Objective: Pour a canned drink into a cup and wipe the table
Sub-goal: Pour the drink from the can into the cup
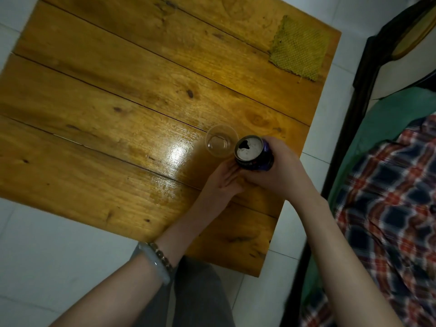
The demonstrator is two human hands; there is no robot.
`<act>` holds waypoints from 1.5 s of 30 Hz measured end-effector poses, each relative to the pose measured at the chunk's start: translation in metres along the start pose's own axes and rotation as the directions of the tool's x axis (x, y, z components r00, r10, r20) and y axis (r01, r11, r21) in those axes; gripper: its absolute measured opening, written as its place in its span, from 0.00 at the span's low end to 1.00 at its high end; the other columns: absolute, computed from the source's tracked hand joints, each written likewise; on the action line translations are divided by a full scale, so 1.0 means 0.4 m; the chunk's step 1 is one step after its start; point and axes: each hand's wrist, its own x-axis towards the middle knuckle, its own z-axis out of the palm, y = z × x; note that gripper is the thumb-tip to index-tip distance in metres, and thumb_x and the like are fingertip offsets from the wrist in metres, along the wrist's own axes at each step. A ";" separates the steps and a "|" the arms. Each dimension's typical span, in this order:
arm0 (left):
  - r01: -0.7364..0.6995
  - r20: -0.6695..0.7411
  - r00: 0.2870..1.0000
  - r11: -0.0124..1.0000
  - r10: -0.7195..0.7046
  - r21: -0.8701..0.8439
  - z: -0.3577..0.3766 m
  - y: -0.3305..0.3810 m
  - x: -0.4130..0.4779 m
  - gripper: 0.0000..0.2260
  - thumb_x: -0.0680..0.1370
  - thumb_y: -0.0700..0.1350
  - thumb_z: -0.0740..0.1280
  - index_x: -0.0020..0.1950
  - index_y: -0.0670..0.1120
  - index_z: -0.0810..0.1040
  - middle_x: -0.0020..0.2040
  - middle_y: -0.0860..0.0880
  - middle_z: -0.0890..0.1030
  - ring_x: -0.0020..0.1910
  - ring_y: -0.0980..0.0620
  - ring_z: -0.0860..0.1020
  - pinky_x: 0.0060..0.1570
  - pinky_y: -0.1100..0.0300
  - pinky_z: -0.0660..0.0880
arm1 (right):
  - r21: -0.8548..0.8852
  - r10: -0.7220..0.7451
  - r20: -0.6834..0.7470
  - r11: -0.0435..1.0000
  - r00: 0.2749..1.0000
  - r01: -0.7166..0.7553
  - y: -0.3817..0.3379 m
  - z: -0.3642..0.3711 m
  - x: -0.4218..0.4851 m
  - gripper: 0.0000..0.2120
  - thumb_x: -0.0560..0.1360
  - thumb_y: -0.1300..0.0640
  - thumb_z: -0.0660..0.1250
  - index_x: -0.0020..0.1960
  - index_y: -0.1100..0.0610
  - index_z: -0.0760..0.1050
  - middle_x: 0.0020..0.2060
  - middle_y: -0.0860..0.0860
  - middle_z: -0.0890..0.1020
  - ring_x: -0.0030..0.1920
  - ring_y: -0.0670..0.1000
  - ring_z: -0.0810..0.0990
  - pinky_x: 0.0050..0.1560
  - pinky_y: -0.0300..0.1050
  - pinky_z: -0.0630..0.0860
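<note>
A clear plastic cup (220, 140) stands upright on the wooden table (118, 95), and I see no drink in it. Just right of it, a dark purple can (253, 153) with its top opened is tipped a little toward the cup. My right hand (280, 168) grips the can around its body from the right. My left hand (221, 179) lies below the can, fingers straight and touching its lower side. A yellow-green woven cloth (298, 47) lies flat at the table's far right corner.
White floor tiles (47, 244) surround the low table. A dark wooden bed frame (349, 128) runs along the right, with a green sheet and a plaid cloth (389, 208) on it. My grey trouser leg (200, 296) is below the table's near edge.
</note>
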 end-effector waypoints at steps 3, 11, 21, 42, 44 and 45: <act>0.018 -0.005 1.000 1.000 -0.018 -0.001 -0.003 0.000 0.000 0.25 0.69 0.32 0.67 0.59 0.55 0.70 0.57 0.58 0.75 0.55 0.68 0.76 0.62 0.61 0.71 | -0.028 0.008 0.011 1.000 1.000 -0.008 -0.010 -0.005 0.002 0.30 0.62 0.44 0.76 0.59 0.49 0.70 0.53 0.47 0.76 0.51 0.45 0.73 0.47 0.41 0.75; 0.053 0.008 0.999 0.998 -0.053 -0.035 0.000 0.003 -0.001 0.24 0.73 0.26 0.62 0.61 0.50 0.69 0.56 0.57 0.75 0.51 0.70 0.76 0.54 0.67 0.74 | -0.074 0.023 0.031 0.997 0.999 -0.020 -0.016 -0.008 0.004 0.30 0.62 0.41 0.75 0.59 0.49 0.70 0.52 0.47 0.76 0.51 0.46 0.73 0.49 0.47 0.76; 0.069 0.017 0.998 0.996 -0.068 -0.061 0.003 0.019 -0.013 0.24 0.74 0.27 0.62 0.54 0.57 0.69 0.52 0.60 0.74 0.45 0.74 0.76 0.46 0.72 0.73 | -0.115 0.027 0.047 0.993 0.999 -0.021 -0.024 -0.011 0.006 0.30 0.61 0.39 0.74 0.59 0.50 0.70 0.51 0.48 0.76 0.49 0.48 0.74 0.48 0.50 0.77; 0.080 0.061 0.995 0.994 -0.076 -0.070 -0.013 0.020 -0.010 0.21 0.74 0.28 0.62 0.58 0.53 0.70 0.54 0.57 0.76 0.49 0.71 0.77 0.46 0.72 0.73 | -0.203 0.020 0.103 0.979 0.994 0.002 -0.029 -0.011 0.033 0.30 0.58 0.34 0.69 0.55 0.49 0.70 0.47 0.48 0.75 0.45 0.50 0.75 0.43 0.49 0.76; 0.081 0.070 0.995 0.994 -0.076 -0.071 -0.013 0.019 -0.009 0.21 0.74 0.28 0.61 0.61 0.49 0.70 0.55 0.55 0.76 0.49 0.69 0.77 0.46 0.72 0.73 | -0.213 0.014 0.106 0.977 0.994 0.009 -0.028 -0.010 0.035 0.29 0.59 0.35 0.69 0.54 0.49 0.70 0.46 0.48 0.75 0.45 0.49 0.75 0.42 0.48 0.76; 0.083 0.069 0.994 0.994 -0.079 -0.065 -0.014 0.018 -0.009 0.22 0.74 0.28 0.62 0.64 0.47 0.69 0.56 0.54 0.76 0.50 0.68 0.77 0.47 0.71 0.73 | -0.216 0.012 0.106 0.976 0.994 0.011 -0.028 -0.009 0.035 0.29 0.60 0.35 0.70 0.54 0.49 0.70 0.46 0.48 0.75 0.44 0.49 0.74 0.41 0.48 0.76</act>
